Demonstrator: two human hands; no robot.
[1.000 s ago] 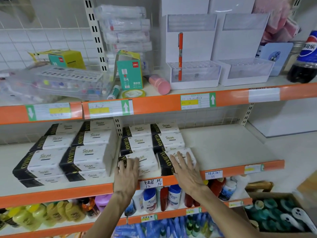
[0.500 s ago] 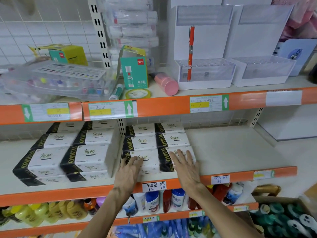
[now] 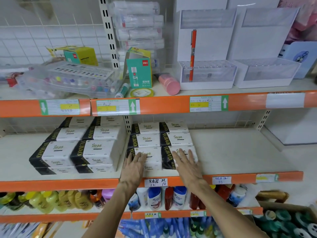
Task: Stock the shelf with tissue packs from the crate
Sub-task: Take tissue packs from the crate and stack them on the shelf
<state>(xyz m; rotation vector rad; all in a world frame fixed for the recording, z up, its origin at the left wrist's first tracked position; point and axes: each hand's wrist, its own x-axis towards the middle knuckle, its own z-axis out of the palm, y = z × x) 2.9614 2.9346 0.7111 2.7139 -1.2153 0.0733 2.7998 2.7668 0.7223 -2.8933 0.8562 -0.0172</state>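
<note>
Two hands (image 3: 135,170) on the shelf (image 3: 231,152), six tissue packs (image 3: 176,139) in the right group (top layer), one orange pen (image 3: 193,54).

Light: I saw bright, even indoor lighting | Shadows: soft, under the upper shelf (image 3: 154,104) | Blur: edges and lower corners smeared | Distortion: wide-angle bowing of shelf lines | Glare: mild on clear plastic boxes (image 3: 207,74)
</note>
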